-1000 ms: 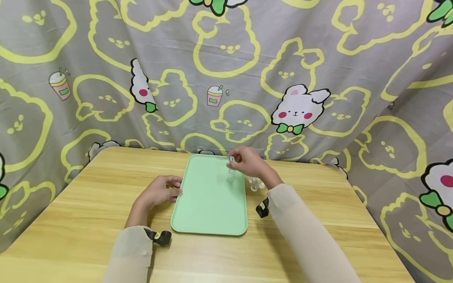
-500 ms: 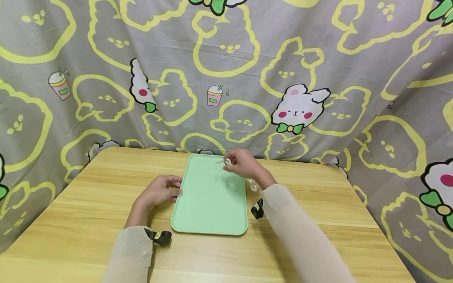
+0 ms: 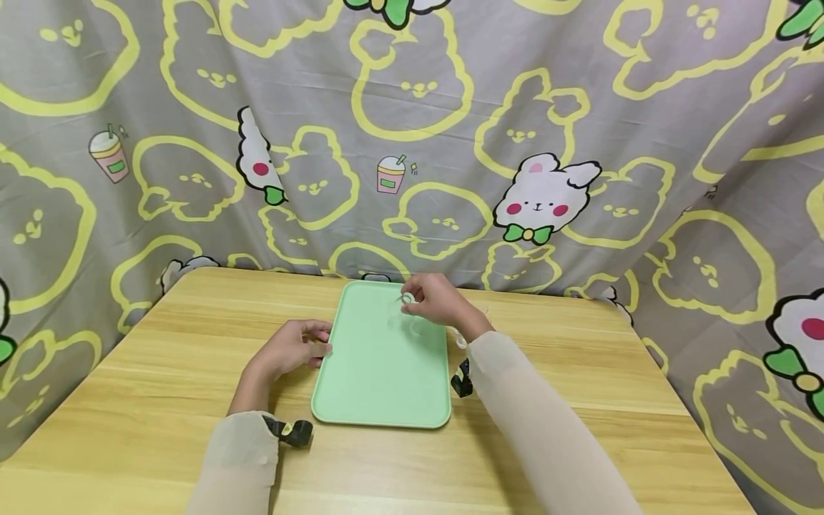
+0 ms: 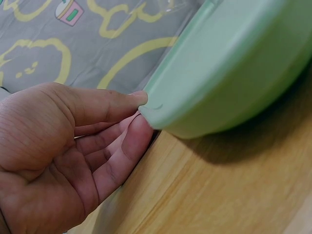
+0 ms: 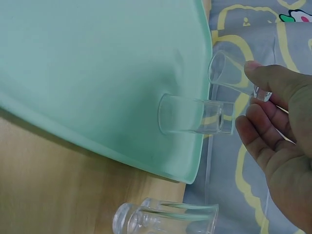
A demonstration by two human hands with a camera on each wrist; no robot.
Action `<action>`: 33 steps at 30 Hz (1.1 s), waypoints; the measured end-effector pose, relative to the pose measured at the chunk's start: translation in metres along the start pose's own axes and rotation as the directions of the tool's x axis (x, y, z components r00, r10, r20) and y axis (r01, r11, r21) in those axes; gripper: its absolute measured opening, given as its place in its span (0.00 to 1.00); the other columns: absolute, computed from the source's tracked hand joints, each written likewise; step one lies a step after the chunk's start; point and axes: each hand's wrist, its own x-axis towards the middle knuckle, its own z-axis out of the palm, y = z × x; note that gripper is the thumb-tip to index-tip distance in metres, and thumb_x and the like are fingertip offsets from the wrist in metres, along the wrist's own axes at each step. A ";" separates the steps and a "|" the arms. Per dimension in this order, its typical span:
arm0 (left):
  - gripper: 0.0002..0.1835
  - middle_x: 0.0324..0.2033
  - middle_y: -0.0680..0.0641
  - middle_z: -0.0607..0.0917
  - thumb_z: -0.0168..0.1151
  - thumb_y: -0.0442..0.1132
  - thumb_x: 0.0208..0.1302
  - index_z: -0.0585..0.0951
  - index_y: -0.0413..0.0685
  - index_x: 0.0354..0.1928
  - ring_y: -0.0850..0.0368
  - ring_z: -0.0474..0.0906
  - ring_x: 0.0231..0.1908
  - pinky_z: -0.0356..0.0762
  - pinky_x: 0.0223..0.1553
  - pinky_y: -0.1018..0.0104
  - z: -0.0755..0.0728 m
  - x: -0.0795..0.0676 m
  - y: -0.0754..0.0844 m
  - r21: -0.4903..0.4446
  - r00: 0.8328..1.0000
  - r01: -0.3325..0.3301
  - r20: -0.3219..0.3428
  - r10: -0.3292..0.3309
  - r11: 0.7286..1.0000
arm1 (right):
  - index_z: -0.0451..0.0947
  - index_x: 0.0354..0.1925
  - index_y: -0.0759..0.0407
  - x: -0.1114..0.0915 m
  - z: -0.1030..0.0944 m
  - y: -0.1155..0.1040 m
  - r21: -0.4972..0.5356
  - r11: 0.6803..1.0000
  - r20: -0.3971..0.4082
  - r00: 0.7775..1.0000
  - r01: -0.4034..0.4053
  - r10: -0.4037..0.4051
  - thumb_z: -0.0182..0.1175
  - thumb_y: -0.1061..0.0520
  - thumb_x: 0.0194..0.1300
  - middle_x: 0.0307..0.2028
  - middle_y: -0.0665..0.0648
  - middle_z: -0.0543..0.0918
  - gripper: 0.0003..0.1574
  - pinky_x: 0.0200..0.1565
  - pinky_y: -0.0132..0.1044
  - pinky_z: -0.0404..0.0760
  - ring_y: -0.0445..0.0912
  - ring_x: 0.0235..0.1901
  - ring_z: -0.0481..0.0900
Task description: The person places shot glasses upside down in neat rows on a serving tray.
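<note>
My left hand (image 3: 295, 348) pinches the left rim of a pale green tray (image 3: 380, 379); in the left wrist view the thumb lies over the rim, with fingers beneath. Above the tray's far right part, my right hand (image 3: 438, 299) holds a small clear glass (image 5: 229, 73) by its thick base. That glass is tilted, mouth towards the tray. Another clear glass (image 5: 195, 115) stands upside down on the tray near the far right corner, beside the held one. On the table right of the tray, two more glasses (image 5: 170, 218) stand upright, mostly hidden by the right forearm in the head view.
The tray lies on a wood-grain table (image 3: 566, 386). Close behind the table's far edge hangs a grey patterned curtain (image 3: 309, 114), which also runs along the right side. Black camera mounts (image 3: 292, 432) sit at both wrists.
My right hand has moved a little left over the tray with the glass, which has gone from near upright to tilted. My left hand has stayed at the tray's rim.
</note>
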 end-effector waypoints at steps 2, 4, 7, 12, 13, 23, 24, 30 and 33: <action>0.25 0.50 0.37 0.78 0.65 0.31 0.69 0.74 0.31 0.66 0.51 0.80 0.40 0.87 0.41 0.59 0.000 0.000 0.000 0.002 1.000 0.003 0.000 -0.003 1.000 | 0.84 0.54 0.64 0.001 0.001 0.001 -0.002 1.000 0.008 1.000 -0.007 0.007 0.71 0.58 0.66 0.42 0.55 0.84 0.20 0.49 0.42 0.82 0.47 0.41 0.80; 0.25 0.50 0.38 0.78 0.65 0.31 0.69 0.74 0.31 0.66 0.51 0.80 0.40 0.87 0.41 0.59 0.000 0.000 0.000 0.004 1.000 0.004 0.000 -0.004 1.000 | 0.84 0.54 0.64 0.002 0.002 0.001 -0.001 1.000 0.015 1.000 -0.013 0.013 0.71 0.58 0.66 0.43 0.55 0.84 0.20 0.49 0.42 0.82 0.46 0.42 0.80; 0.26 0.50 0.38 0.78 0.65 0.31 0.69 0.74 0.31 0.67 0.51 0.80 0.40 0.87 0.41 0.59 0.000 0.001 0.000 0.002 1.000 0.005 -0.001 -0.005 1.000 | 0.85 0.54 0.62 0.003 0.003 0.001 0.006 1.000 0.017 1.000 -0.020 0.020 0.71 0.58 0.66 0.43 0.55 0.84 0.19 0.49 0.43 0.82 0.46 0.41 0.79; 0.26 0.50 0.37 0.78 0.64 0.31 0.69 0.73 0.31 0.67 0.51 0.80 0.40 0.87 0.41 0.58 0.000 0.001 -0.001 -0.004 1.000 0.006 0.001 -0.006 1.000 | 0.85 0.54 0.65 0.006 0.008 0.005 -0.026 1.000 0.032 0.999 -0.014 0.014 0.71 0.59 0.66 0.42 0.56 0.84 0.19 0.49 0.42 0.82 0.47 0.40 0.77; 0.26 0.50 0.37 0.78 0.64 0.31 0.69 0.73 0.32 0.67 0.51 0.80 0.40 0.87 0.41 0.58 0.000 0.001 -0.001 -0.005 1.000 0.008 0.000 -0.008 1.000 | 0.85 0.54 0.65 0.007 0.009 0.006 -0.039 0.999 0.038 0.999 -0.012 0.013 0.71 0.58 0.66 0.42 0.56 0.84 0.20 0.49 0.42 0.82 0.47 0.40 0.78; 0.26 0.51 0.37 0.77 0.64 0.31 0.70 0.73 0.31 0.68 0.50 0.80 0.41 0.87 0.41 0.58 0.000 0.002 -0.002 -0.008 1.000 0.007 0.005 -0.007 1.000 | 0.86 0.54 0.65 0.008 0.014 0.010 -0.087 0.996 0.055 0.998 -0.017 0.022 0.73 0.57 0.64 0.45 0.57 0.86 0.21 0.51 0.41 0.83 0.48 0.45 0.81; 0.26 0.50 0.37 0.77 0.64 0.31 0.70 0.73 0.31 0.68 0.50 0.80 0.41 0.87 0.41 0.58 0.000 0.002 -0.002 -0.007 1.000 0.006 0.006 -0.006 1.000 | 0.85 0.54 0.64 0.008 0.015 0.010 -0.086 0.996 0.061 0.998 -0.022 0.027 0.73 0.57 0.64 0.46 0.57 0.86 0.21 0.52 0.42 0.83 0.48 0.46 0.82; 0.27 0.51 0.37 0.77 0.64 0.31 0.70 0.73 0.31 0.68 0.50 0.80 0.41 0.87 0.41 0.58 0.000 0.002 -0.002 -0.005 1.000 0.004 0.007 -0.004 1.000 | 0.84 0.56 0.64 0.007 0.016 0.011 -0.069 0.996 0.093 0.994 -0.051 0.057 0.72 0.57 0.65 0.48 0.57 0.86 0.23 0.54 0.42 0.82 0.50 0.50 0.81; 0.27 0.51 0.37 0.77 0.64 0.31 0.70 0.73 0.31 0.68 0.50 0.80 0.41 0.88 0.41 0.58 0.000 0.002 -0.001 -0.004 1.000 0.003 0.005 -0.003 1.000 | 0.84 0.56 0.64 0.008 0.016 0.011 -0.075 0.996 0.094 0.994 -0.042 0.049 0.72 0.57 0.65 0.48 0.57 0.86 0.23 0.54 0.42 0.82 0.50 0.49 0.82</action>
